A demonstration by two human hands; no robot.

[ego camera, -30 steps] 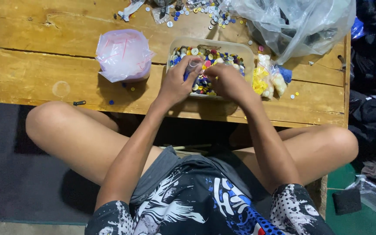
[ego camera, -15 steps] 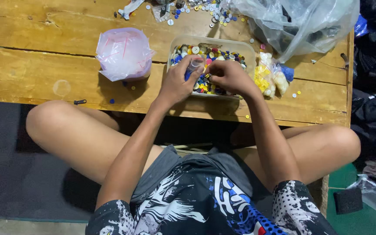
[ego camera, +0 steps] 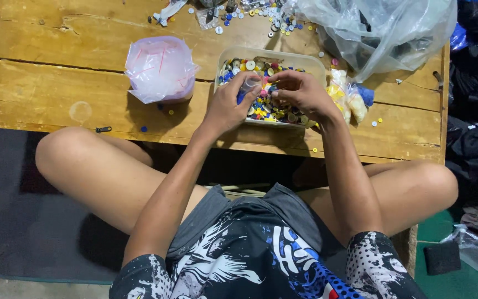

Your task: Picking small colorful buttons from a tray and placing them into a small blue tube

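Observation:
A clear plastic tub [ego camera: 305,57] full of many-coloured buttons [ego camera: 272,108] stands on a low wooden table [ego camera: 56,83]. My left hand [ego camera: 230,105] hovers over the tub's left side and grips a small clear tube [ego camera: 250,84]. My right hand [ego camera: 300,93] is over the buttons, its fingertips pinched together close to the tube's mouth. Whether a button sits between those fingertips is too small to tell.
A pink-tinted plastic bag [ego camera: 159,69] lies left of the tub. Small bags of yellow pieces [ego camera: 345,99] lie to its right. A large crumpled clear bag [ego camera: 383,30] sits at the back right. Loose buttons [ego camera: 261,14] are scattered at the table's far edge. My bare knees flank the table.
My left hand has shifted slightly right and up with the tube. My right hand has lifted from the buttons toward the tube's mouth.

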